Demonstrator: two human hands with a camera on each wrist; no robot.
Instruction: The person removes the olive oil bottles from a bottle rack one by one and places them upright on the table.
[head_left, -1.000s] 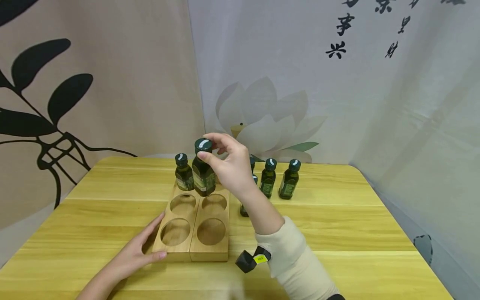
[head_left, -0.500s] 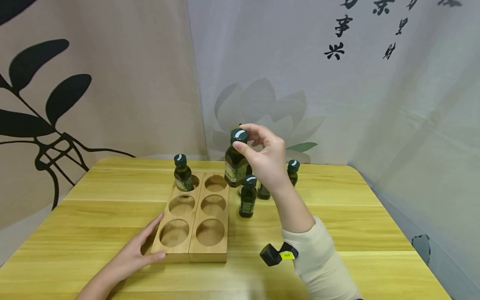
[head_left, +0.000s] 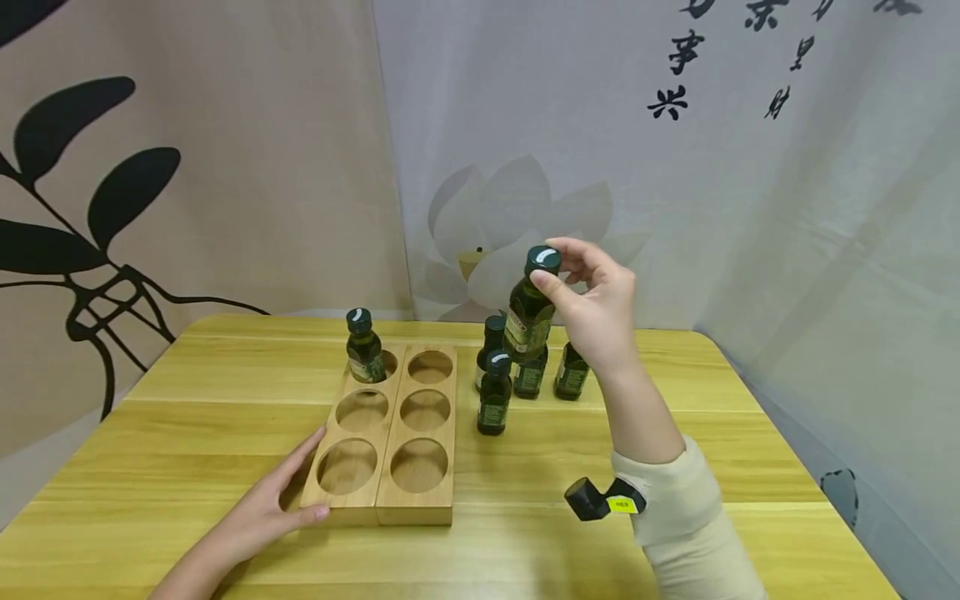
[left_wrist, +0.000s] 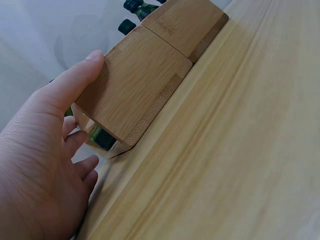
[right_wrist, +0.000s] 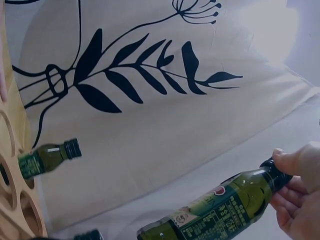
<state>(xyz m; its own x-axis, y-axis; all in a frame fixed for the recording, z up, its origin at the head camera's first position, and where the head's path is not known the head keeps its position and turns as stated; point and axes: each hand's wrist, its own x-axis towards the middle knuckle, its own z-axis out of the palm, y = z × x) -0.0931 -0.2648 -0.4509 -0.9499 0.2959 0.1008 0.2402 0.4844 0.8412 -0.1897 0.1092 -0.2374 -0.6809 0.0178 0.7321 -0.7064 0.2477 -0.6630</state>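
In the head view my right hand pinches a small dark green glass bottle by its cap and neck. The bottle hangs upright above the standing bottles; the right wrist view shows its label. Below and around it stand several like bottles, among them a near bottle and a right-hand bottle, partly behind my hand. My left hand rests at the near left corner of a wooden holder, thumb against its front face. One bottle stands in the holder's far left hole.
The holder is made of two blocks side by side, each with a row of round holes. It stands on a wooden table. A printed cloth backdrop rises behind the table. A black wrist device sits at the right sleeve.
My right hand has carried the bottle from over the holder's far end rightward and slightly up, over the standing bottles. The left hand has stayed at the holder's corner.
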